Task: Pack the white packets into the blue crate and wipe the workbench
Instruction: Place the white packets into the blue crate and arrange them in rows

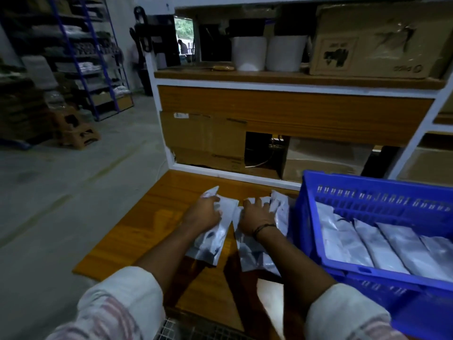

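Head view: left hand curls round the top of a glossy white packet lying on the orange wood-grain worktop. Right hand, fingers spread flat, presses on a loose pile of packets just beside the blue crate, which has slotted plastic walls. Row of packets lies flat inside. Crate's right end cut off; pile count unclear under the wrist.

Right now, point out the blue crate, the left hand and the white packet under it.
blue crate [367, 182]: head view, rim of its far wall.
left hand [203, 214]: head view, back of the hand.
white packet [213, 244]: head view, its lower half, beside the wrist.
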`<state>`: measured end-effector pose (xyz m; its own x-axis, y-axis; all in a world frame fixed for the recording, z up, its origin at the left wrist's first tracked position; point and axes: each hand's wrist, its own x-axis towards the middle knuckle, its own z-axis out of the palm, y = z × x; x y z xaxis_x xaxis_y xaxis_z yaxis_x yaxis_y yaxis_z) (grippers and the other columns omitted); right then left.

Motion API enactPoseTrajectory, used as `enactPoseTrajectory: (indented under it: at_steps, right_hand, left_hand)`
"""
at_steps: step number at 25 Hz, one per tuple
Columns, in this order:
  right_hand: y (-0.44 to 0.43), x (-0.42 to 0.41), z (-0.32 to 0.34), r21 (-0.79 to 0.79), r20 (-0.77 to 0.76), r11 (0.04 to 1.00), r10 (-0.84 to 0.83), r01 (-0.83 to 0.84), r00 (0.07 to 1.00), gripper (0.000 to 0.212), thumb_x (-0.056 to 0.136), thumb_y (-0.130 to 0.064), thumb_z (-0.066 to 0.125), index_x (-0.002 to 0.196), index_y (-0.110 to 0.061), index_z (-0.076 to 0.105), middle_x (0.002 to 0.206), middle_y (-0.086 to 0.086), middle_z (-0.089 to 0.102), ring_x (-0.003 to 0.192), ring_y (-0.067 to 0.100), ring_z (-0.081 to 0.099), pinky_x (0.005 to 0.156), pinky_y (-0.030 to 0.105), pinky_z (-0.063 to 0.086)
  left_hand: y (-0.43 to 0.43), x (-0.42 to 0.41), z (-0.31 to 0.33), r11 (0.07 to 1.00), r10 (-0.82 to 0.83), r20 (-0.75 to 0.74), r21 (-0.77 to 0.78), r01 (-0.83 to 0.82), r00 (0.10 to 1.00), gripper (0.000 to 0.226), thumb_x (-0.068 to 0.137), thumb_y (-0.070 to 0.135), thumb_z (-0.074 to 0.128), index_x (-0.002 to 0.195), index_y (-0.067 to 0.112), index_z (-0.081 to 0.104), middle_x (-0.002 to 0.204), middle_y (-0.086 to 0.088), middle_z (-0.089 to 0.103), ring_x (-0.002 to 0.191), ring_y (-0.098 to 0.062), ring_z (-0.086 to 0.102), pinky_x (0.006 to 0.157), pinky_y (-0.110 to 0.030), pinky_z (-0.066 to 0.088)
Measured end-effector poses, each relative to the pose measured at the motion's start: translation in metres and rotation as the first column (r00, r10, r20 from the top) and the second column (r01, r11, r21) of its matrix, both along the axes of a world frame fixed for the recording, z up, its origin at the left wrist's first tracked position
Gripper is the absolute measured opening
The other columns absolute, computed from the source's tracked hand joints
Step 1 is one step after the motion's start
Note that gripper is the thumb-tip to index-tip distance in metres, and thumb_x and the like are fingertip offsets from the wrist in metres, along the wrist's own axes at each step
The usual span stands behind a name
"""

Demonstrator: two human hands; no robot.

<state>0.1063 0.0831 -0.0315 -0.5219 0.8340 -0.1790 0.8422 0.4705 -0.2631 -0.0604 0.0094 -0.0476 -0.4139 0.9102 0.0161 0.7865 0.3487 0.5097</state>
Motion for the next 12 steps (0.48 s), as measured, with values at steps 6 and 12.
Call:
enactPoseTrajectory:
  at_steps: [6,12]
  right_hand:
    - [-0.002,-0.003,-0.052,-0.008,0.034,0.997,-0.075,0.075,0.997,0.091,0.087,-0.069,0.044,0.156,-0.023,0.008,0.163,0.017,0.005,0.146,0.046,0.012,0.115,0.057,0.018]
    - [-0.004,-0.002,-0.067,0.072,0.102,0.996,-0.063,0.056,0.993,0.093,0.079,-0.052,0.062,0.153,-0.024,0.014,0.158,0.018,0.014,0.142,0.046,0.02,0.113,0.057,0.022]
  left_hand:
    - [0.006,0.023,-0.047,1.0,-0.018,-0.127,-0.01,0.017,0.992,0.069,0.089,0.044,0.062,0.149,0.018,0.039,0.156,-0.013,0.036,0.141,-0.032,0.036,0.115,-0.044,0.033]
    - [0.002,0.013,-0.072,0.995,-0.017,-0.28,-0.103,-0.013,0.96,0.094,0.081,0.062,0.063,0.156,0.028,0.019,0.165,-0.013,0.008,0.142,-0.041,0.031,0.108,-0.046,0.037]
